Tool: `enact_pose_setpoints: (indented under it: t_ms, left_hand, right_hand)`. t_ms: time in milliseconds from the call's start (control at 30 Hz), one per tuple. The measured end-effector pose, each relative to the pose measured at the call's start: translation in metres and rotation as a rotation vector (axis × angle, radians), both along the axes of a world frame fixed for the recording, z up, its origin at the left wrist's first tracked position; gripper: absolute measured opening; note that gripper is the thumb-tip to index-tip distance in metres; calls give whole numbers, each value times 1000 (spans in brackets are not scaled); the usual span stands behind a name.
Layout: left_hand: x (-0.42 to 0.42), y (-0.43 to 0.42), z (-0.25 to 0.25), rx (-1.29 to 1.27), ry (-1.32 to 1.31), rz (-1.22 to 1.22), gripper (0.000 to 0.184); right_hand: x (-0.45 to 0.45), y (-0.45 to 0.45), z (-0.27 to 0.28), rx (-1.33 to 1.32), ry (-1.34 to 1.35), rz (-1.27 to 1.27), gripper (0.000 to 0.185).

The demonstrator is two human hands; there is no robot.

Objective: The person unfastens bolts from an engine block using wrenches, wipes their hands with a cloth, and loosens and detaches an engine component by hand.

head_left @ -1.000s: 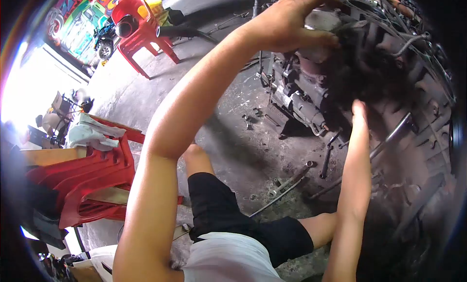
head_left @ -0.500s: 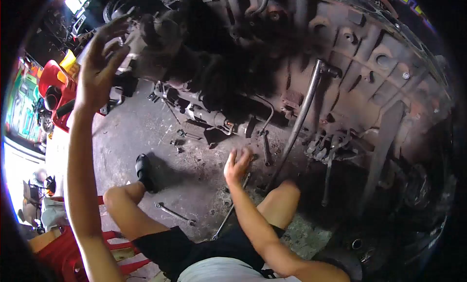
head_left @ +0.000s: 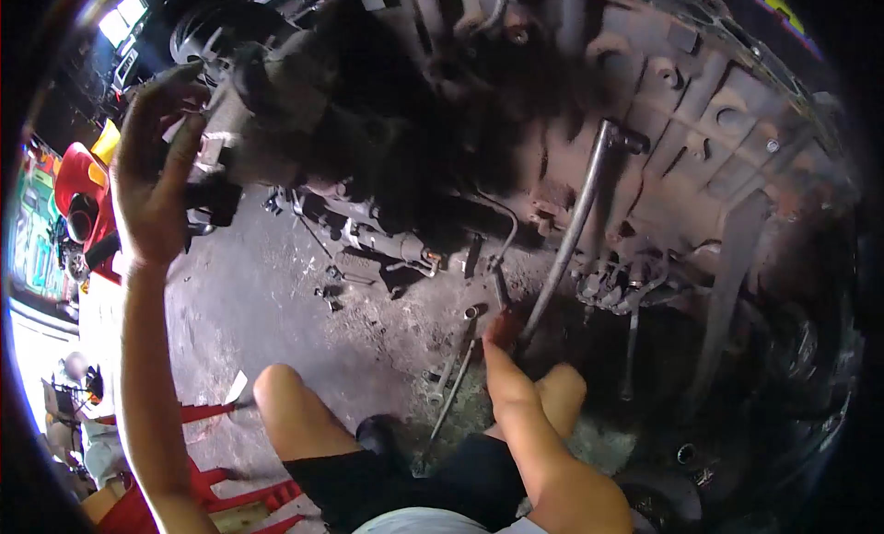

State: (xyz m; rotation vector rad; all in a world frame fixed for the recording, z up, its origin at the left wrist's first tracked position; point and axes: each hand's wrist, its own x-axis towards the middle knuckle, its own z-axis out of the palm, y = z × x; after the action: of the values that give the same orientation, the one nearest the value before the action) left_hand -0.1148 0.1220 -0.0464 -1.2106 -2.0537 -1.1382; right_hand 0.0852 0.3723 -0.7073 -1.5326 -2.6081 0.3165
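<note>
My left hand [head_left: 155, 189] is raised at the left, beside a dark, greasy engine assembly [head_left: 276, 101]. Its thumb and fingers curl together around something small and shiny that I cannot make out. Low in the middle, my right hand [head_left: 500, 330] reaches down, its fingers dark and blurred, at the lower end of a wrench [head_left: 499, 287] on the floor. Whether they grip it is unclear. Left of this hand lies a long-handled tool [head_left: 451, 400] with a round end. A long metal bar [head_left: 573, 235] slants up just right of the hand.
A rusty metal underside [head_left: 681, 83] spans the upper right, with a rod-like tool [head_left: 630, 350] hanging below it. Loose parts and tools lie on the concrete floor [head_left: 230, 304]. Red plastic chairs [head_left: 175, 497] stand at left. My bent knees frame the work area.
My right hand has moved right and down to the wrench. The view has shifted slightly. My left leg has drawn inward, and the wrench beside it is hidden. My left hand stays by the engine.
</note>
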Motion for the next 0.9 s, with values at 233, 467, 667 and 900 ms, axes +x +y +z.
enact_pose_setpoints:
  t_ms: [233, 467, 667, 900]
  left_hand:
    - [3, 5, -3, 145, 97, -48, 39]
    - [11, 5, 2, 196, 79, -25, 30]
    - [6, 2, 0, 219, 83, -55, 21]
    - [6, -3, 0, 172, 82, -38, 14]
  right_hand:
    - [9, -6, 66, -187, 6, 227, 37]
    - [47, -20, 215, -200, 712, 496, 21]
    - [85, -5, 389, -520, 1018, 332, 12]
    - [4, 51, 408, -422, 1192, 289, 19]
